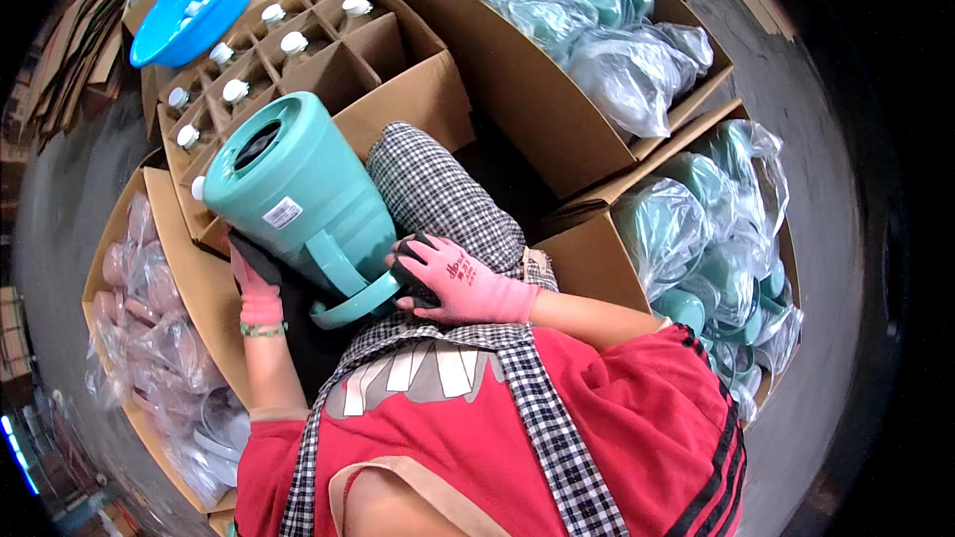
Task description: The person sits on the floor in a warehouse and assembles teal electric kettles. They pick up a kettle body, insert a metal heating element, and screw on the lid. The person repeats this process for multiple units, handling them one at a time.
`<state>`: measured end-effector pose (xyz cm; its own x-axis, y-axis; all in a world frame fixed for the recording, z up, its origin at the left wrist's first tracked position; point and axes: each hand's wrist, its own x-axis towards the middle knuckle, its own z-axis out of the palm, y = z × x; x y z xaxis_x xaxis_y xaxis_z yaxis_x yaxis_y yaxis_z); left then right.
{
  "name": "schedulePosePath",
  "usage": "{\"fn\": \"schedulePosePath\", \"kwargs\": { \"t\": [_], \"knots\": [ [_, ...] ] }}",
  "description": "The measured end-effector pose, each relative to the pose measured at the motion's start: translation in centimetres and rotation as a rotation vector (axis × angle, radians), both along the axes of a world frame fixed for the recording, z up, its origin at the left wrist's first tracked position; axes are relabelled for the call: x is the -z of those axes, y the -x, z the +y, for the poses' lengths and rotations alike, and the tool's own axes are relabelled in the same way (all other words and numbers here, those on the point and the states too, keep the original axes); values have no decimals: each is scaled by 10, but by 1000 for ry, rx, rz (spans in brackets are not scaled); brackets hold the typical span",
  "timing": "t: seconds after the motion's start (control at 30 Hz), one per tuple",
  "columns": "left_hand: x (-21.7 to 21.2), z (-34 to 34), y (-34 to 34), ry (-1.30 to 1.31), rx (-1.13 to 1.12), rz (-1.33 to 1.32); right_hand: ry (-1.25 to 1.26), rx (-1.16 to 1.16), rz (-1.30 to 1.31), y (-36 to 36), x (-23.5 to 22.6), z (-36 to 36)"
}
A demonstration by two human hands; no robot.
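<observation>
A teal plastic jug [333,189] lies tilted over my lap, its base with a dark round opening up and away from me. A white label is stuck on its side, beside the handle; a teal ring-like rim is at the end close to my chest. My left hand [255,283], in a pink and black glove, is closed against the jug's lower left side, its fingers partly hidden beneath it. My right hand [460,280], gloved alike, has its fingers bent round the right edge of the near rim. A checked apron [438,184] covers my leg beside the jug.
Ahead, a divided carton [408,99] holds several white-capped bottles, with a blue basin [214,10] behind. Cartons of bagged teal parts stand at the far right [572,99] and right [587,264]. A carton of bagged pink parts [194,268] is on the left.
</observation>
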<state>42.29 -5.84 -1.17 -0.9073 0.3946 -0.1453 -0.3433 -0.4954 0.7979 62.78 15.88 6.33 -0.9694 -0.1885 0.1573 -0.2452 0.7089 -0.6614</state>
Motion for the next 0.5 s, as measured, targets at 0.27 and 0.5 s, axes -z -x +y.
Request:
{"fn": "schedulePosePath", "kwargs": {
  "t": [0.27, 0.5],
  "knots": [
    [4, -4, -7, 460, 87, 368, -114, 833, 331, 11, -47, 127],
    [-22, 8, -33, 245, 8, 156, -178, 127, 291, -15, -52, 94]
  ]
}}
